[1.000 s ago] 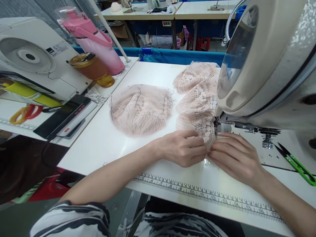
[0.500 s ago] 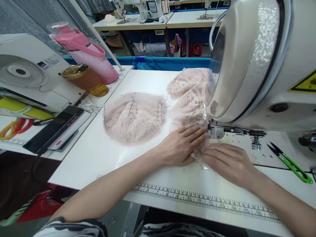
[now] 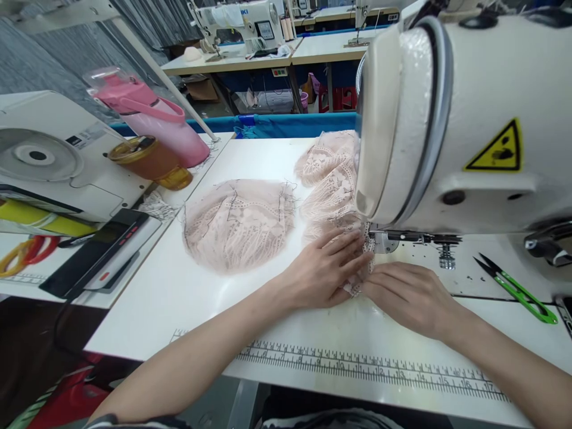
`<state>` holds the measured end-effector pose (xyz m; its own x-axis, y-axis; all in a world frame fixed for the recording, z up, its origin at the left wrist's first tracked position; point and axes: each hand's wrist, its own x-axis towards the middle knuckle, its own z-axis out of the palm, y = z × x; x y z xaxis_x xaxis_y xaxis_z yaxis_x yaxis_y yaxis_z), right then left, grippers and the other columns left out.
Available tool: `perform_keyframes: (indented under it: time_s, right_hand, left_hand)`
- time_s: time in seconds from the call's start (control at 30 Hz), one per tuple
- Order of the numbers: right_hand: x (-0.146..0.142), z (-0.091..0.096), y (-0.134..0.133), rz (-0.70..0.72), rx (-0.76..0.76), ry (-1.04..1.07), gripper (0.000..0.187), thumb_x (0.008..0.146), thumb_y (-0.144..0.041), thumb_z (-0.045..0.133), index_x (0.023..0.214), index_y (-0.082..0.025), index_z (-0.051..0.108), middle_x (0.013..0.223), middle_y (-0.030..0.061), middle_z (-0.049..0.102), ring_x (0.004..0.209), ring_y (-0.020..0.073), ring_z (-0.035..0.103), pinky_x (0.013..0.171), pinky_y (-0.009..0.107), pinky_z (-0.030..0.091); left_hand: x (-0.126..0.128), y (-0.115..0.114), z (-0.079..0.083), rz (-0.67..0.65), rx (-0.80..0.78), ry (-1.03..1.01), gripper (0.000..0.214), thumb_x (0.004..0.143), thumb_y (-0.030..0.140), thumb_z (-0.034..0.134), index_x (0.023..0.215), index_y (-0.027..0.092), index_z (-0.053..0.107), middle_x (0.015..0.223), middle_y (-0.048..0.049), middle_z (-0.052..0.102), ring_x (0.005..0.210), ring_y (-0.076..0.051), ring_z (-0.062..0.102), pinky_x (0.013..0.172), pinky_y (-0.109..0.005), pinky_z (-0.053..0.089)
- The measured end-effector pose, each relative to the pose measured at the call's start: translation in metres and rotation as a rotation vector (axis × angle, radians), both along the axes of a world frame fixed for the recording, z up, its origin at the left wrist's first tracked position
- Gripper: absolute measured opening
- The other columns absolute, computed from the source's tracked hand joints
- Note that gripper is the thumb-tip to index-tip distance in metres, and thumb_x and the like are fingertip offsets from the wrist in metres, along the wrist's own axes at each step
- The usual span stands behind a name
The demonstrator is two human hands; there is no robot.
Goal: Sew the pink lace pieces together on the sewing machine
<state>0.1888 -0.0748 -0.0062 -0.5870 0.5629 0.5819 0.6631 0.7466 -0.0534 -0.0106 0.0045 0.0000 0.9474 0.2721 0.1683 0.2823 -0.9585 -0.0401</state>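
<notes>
My left hand [image 3: 328, 268] lies flat on a strip of pale pink lace fabric [image 3: 333, 196], its fingers stretched toward the presser foot [image 3: 382, 241] of the sewing machine [image 3: 447, 131]. Just right of it, my right hand [image 3: 409, 298] has its fingers pressed together at the near end of that lace, which they partly hide. The lace runs back along the left of the machine head, gathered in folds. To the left rests a separate rounded lace piece [image 3: 239, 226] with dark loose threads at its edges.
Green thread snips [image 3: 518, 292] lie right of my right hand. A printed ruler [image 3: 357, 366] runs along the table's front edge. Off to the left are a pink bottle [image 3: 152, 116], an amber cup [image 3: 152, 161], a black-and-white device [image 3: 100, 250] and red-and-orange handles [image 3: 29, 255].
The view has tilted and shifted, so the machine head sits further left and more of its body shows. Both hands stay at the lace by the presser foot.
</notes>
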Motion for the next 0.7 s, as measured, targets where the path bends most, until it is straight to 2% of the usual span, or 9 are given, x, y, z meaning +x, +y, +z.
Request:
perform_keyframes:
  time_s: [0.23, 0.5, 0.7]
  right_hand:
    - [0.0003, -0.0018, 0.0011, -0.008, -0.016, -0.018, 0.012, 0.083, -0.004, 0.054, 0.08, -0.013, 0.061, 0.076, 0.0012, 0.065, 0.073, 0.0127, 0.059, 0.066, 0.028, 0.052]
    - [0.0021, -0.0004, 0.0025, -0.014, 0.038, -0.003, 0.017, 0.081, -0.001, 0.053, 0.081, -0.014, 0.063, 0.076, 0.0009, 0.066, 0.076, 0.0125, 0.06, 0.075, 0.029, 0.053]
    - [0.0073, -0.0078, 0.0011, -0.097, 0.002, -0.062, 0.019, 0.081, -0.001, 0.052, 0.084, -0.017, 0.063, 0.077, 0.0005, 0.065, 0.08, 0.0126, 0.06, 0.08, 0.028, 0.052]
  left_hand:
    - [0.0012, -0.0018, 0.0032, 0.036, 0.042, 0.003, 0.053, 0.091, 0.041, 0.044, 0.137, 0.017, 0.044, 0.139, -0.0088, 0.048, 0.131, -0.025, 0.043, 0.114, -0.045, 0.018]
    - [0.0036, -0.0033, 0.0035, 0.083, 0.04, 0.023, 0.051, 0.093, 0.042, 0.039, 0.138, 0.019, 0.044, 0.138, -0.0082, 0.049, 0.131, -0.024, 0.042, 0.114, -0.048, 0.012]
    - [0.0056, -0.0046, 0.0042, 0.093, 0.055, 0.014, 0.052, 0.091, 0.04, 0.039, 0.138, 0.018, 0.043, 0.135, -0.0081, 0.052, 0.133, -0.024, 0.039, 0.114, -0.047, 0.013]
